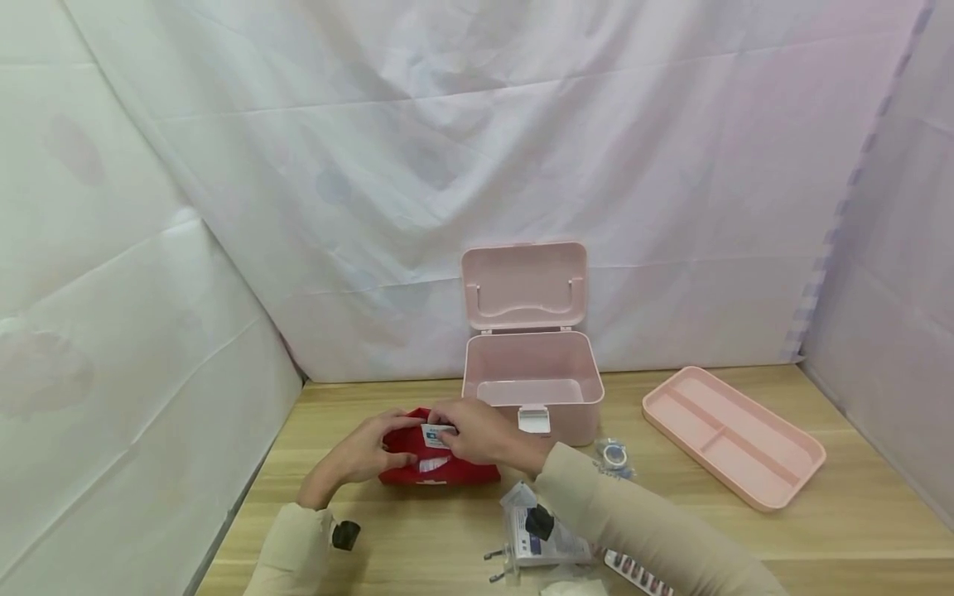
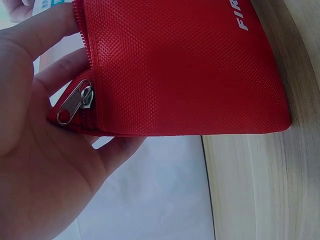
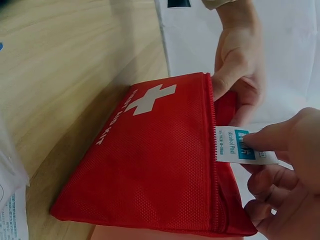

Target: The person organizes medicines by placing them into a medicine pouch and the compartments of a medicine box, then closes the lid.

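Observation:
A red first aid pouch with a white cross stands unzipped on the wooden table, its zipper pull near one end of the opening. At that end my left hand holds the pouch by its mouth, spreading the edges. My right hand pinches a small white and teal alcohol pad packet between thumb and fingers. The packet's lower edge is right at the zipper line in the right wrist view. Something clear or white shows at the pouch in the head view.
A pink box with its lid raised stands behind the pouch. To the right lies a pink divided tray. Nearer are a bagged roll, packaged supplies and a blister strip, partly under the right sleeve.

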